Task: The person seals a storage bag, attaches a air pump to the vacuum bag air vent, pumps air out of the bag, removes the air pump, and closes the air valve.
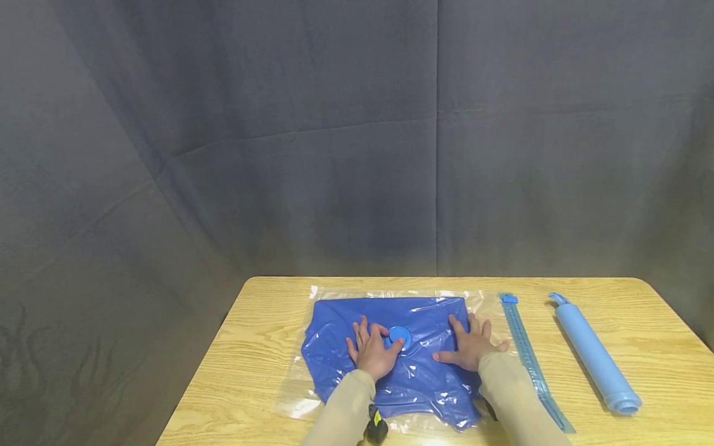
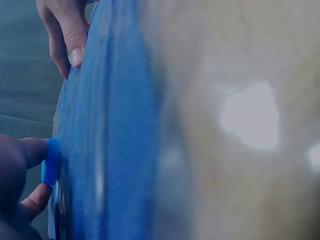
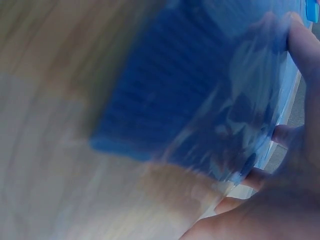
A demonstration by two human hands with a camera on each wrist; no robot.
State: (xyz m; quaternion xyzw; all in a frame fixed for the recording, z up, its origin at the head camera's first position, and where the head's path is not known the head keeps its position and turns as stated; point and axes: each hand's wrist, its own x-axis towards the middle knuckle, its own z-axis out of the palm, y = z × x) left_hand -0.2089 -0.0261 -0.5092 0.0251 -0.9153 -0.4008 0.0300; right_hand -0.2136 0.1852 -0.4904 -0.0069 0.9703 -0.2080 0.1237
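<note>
A clear vacuum storage bag [image 1: 298, 378] lies flat on the table with a folded blue garment [image 1: 413, 387] inside it. On its top, near the middle, is a round blue valve cap [image 1: 398, 336]. My left hand [image 1: 375, 358] pinches that cap between thumb and index finger, the other fingers spread over the bag. The left wrist view shows the cap [image 2: 50, 161] edge-on between two fingertips. With fingers spread, my right hand [image 1: 473, 347] rests on the garment's right edge through the plastic. In the right wrist view, the right hand's fingers [image 3: 305, 50] touch the shiny film.
A pale blue hand pump [image 1: 597, 356] lies at the right of the wooden table [image 1: 223, 378]. Along the bag's right edge runs a blue zip strip [image 1: 527, 350] with a blue slider [image 1: 510, 299] at its far end. A grey curtain [image 1: 334, 186] hangs behind the table.
</note>
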